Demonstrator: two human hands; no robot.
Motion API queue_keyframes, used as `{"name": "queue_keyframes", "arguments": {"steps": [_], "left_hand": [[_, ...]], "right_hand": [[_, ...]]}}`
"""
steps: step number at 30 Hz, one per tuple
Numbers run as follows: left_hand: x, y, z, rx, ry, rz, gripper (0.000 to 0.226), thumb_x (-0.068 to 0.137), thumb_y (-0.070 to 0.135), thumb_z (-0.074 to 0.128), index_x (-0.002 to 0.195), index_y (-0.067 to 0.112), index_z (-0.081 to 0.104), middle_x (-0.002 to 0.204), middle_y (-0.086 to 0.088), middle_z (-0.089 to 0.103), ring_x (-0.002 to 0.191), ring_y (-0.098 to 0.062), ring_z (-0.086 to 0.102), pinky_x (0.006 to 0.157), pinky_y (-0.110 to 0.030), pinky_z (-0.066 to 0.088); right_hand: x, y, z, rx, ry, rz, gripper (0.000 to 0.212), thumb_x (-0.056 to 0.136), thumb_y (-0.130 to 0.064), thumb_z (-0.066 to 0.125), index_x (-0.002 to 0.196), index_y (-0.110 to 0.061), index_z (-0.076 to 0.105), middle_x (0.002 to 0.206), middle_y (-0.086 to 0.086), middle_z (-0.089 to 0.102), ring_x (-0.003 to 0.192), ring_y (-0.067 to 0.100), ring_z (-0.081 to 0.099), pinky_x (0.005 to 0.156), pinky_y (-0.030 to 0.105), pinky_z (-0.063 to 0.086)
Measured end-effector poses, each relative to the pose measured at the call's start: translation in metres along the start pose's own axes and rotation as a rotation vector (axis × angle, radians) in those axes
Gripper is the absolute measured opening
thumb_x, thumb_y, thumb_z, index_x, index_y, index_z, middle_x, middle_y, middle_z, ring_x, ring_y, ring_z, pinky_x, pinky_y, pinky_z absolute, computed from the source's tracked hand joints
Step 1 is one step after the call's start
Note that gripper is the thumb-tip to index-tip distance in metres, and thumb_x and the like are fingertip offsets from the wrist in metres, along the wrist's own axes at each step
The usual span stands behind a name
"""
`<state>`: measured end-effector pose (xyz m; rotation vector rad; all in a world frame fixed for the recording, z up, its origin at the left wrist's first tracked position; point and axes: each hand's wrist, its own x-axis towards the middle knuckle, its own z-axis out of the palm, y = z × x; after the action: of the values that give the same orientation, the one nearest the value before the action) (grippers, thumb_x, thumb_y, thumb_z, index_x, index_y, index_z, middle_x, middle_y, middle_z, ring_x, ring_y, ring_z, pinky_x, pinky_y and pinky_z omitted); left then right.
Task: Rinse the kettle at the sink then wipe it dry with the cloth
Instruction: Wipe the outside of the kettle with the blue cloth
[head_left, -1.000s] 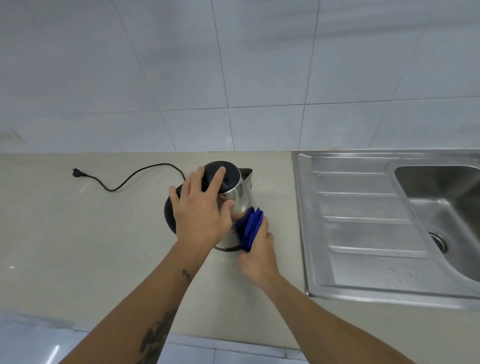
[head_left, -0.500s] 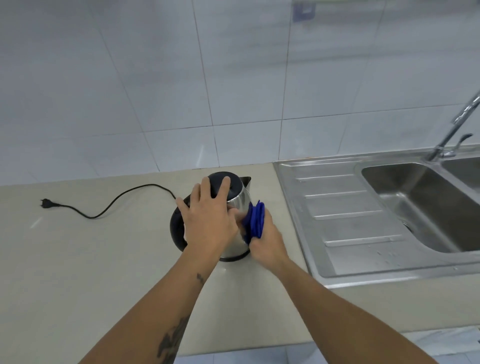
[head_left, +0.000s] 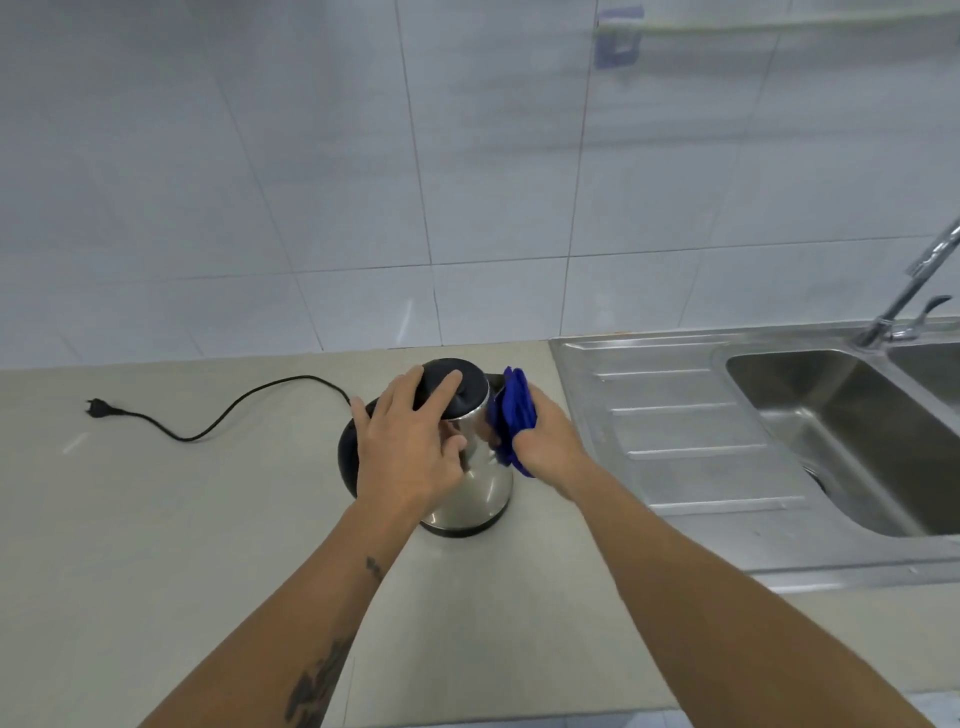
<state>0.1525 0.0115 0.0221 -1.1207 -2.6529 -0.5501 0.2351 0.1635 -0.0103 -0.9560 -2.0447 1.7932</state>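
Right hand (head_left: 545, 447): gripping a bunched blue cloth (head_left: 511, 415), pressed against the right flank of the kettle (head_left: 467, 467); now up near the spout and shoulder, where a second ago sat low by the base. Upward stroke of wiping, by the look of it.

Left hand (head_left: 410, 441): laid over the kettle's near-left side, fingers spread and fairly straight, tips resting on the black lid (head_left: 454, 387), thumb against the steel wall; steadying rather than clasping. Placement much as in the earlier pictures.

Kettle: upright on the beige countertop (head_left: 156, 545), well left of the basin, just beside the edge of the draining board (head_left: 675, 415). Black handle mostly hidden under the left hand.

Power cord (head_left: 218, 426): trailing left from behind the kettle, plug (head_left: 96, 408) lying loose on the counter, unmoved.

Sink (head_left: 857, 441) and tap (head_left: 914, 291): at far right; no running water seen.

Reading for the task: rinse judged complete, drying under way; right side covered bottom to top, far side and area beneath the left hand likely outstanding.
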Motion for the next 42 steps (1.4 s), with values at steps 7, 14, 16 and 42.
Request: {"name": "queue_keyframes", "arguments": {"steps": [7,14,16,42], "left_hand": [[0.003,-0.017,0.005,-0.147,-0.053,0.137,0.074,0.083,0.023,0.070,0.148,0.038,0.040,0.159,-0.002,0.031,0.148,-0.026,0.027,0.118,-0.063,0.005],[0.005,-0.008,-0.004,-0.121,-0.068,0.085,0.067,0.086,0.020,0.058,0.148,0.034,0.037,0.159,0.006,0.031,0.147,-0.028,0.021,0.120,-0.045,0.016],[0.006,0.011,-0.007,-0.170,-0.034,-0.017,0.058,0.084,0.028,0.054,0.142,0.028,0.044,0.149,0.005,0.041,0.139,-0.027,0.028,0.116,-0.041,0.025],[0.007,-0.010,-0.007,-0.483,-0.270,0.302,0.070,0.084,0.021,0.073,0.146,0.036,0.045,0.156,0.016,0.032,0.146,-0.007,0.027,0.120,-0.033,0.025]], "right_hand": [[-0.012,0.016,-0.018,-0.007,-0.003,-0.051,0.074,0.071,0.018,0.047,0.124,-0.031,0.059,0.108,0.010,0.070,0.095,0.030,0.071,0.060,0.030,0.059],[-0.057,0.046,0.005,-0.013,0.148,-0.187,0.081,0.076,0.018,0.056,0.142,-0.028,0.051,0.132,-0.008,0.055,0.117,0.011,0.058,0.077,0.017,0.055],[-0.051,0.052,0.009,0.026,0.207,-0.075,0.073,0.073,0.015,0.057,0.132,-0.028,0.055,0.116,-0.003,0.063,0.102,0.018,0.064,0.068,0.026,0.057],[-0.095,0.050,-0.003,-0.291,0.243,-0.324,0.081,0.080,0.006,0.047,0.154,-0.026,0.043,0.149,-0.001,0.048,0.131,0.009,0.050,0.107,0.021,0.044]]}}
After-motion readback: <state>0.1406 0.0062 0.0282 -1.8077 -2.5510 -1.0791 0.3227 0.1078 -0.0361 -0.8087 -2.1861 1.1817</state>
